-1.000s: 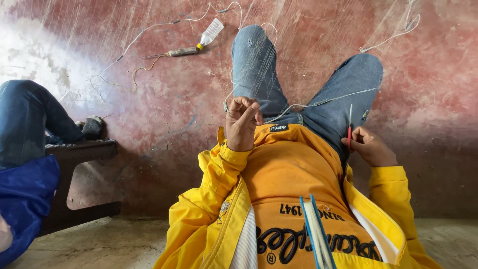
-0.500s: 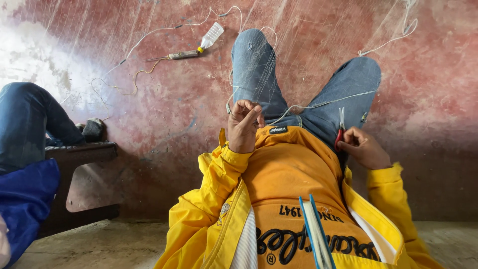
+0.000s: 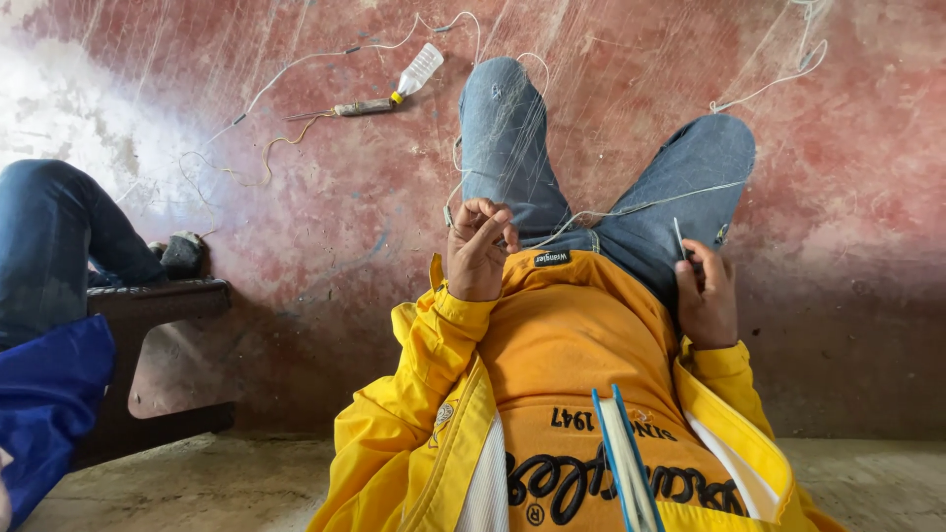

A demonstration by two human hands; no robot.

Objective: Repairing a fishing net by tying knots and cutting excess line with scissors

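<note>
A thin white cord point(image 3: 631, 209) ran taut across the lap, from the left hand point(image 3: 480, 251), whose fingers pinched it near the fishing net point(image 3: 512, 118) draped over the knees, toward the right hand point(image 3: 708, 296), curled around a slim netting needle point(image 3: 679, 236). Judging by this, mending was midway; much loose netting remained on the red floor point(image 3: 325, 217).

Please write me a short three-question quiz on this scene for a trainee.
1. True or false: the left hand pinches the pale cord.
2. What does the right hand hold: A a thin needle-like tool, B a bottle, C a book?
3. What lies across both jeans-clad legs?

Key: 1 true; 2 A; 3 fine netting.
</note>
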